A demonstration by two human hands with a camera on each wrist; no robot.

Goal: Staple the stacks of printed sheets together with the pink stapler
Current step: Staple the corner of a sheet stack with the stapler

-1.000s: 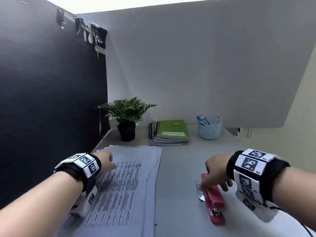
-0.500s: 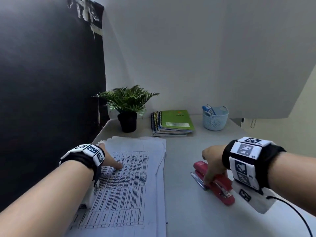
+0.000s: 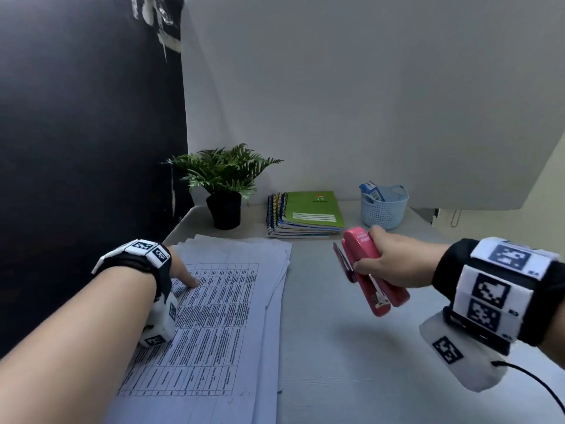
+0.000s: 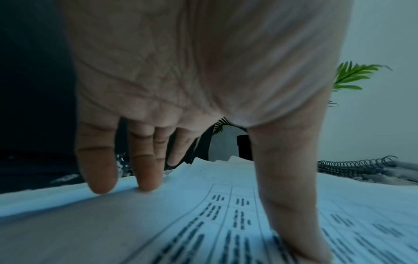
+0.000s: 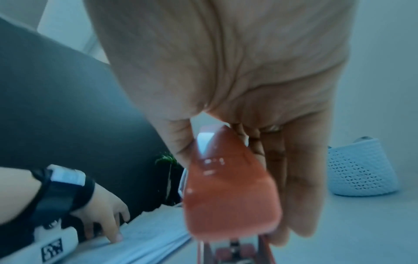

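Observation:
A loose stack of printed sheets (image 3: 232, 304) with tables lies on the left of the grey table (image 3: 336, 356). My left hand (image 3: 183, 270) rests on the stack near its upper left corner, fingers (image 4: 144, 171) straight and pressing the top sheet (image 4: 203, 205), thumb stretched across the print. My right hand (image 3: 385, 261) grips the pink stapler (image 3: 367, 267) and holds it above the table, right of the sheets, its mouth pointing toward the far left. In the right wrist view the stapler (image 5: 228, 192) sits between thumb and fingers, with the left hand (image 5: 104, 214) and the sheets (image 5: 144, 244) beyond.
At the back of the table stand a potted fern (image 3: 224, 185), a pile of spiral notebooks with a green cover (image 3: 308, 214) and a light blue basket (image 3: 383, 206). A black panel (image 3: 85, 148) closes the left side, a white wall the back.
My right hand has lifted the pink stapler off the table and carried it up and toward the back. The left hand stays pressed on the sheets.

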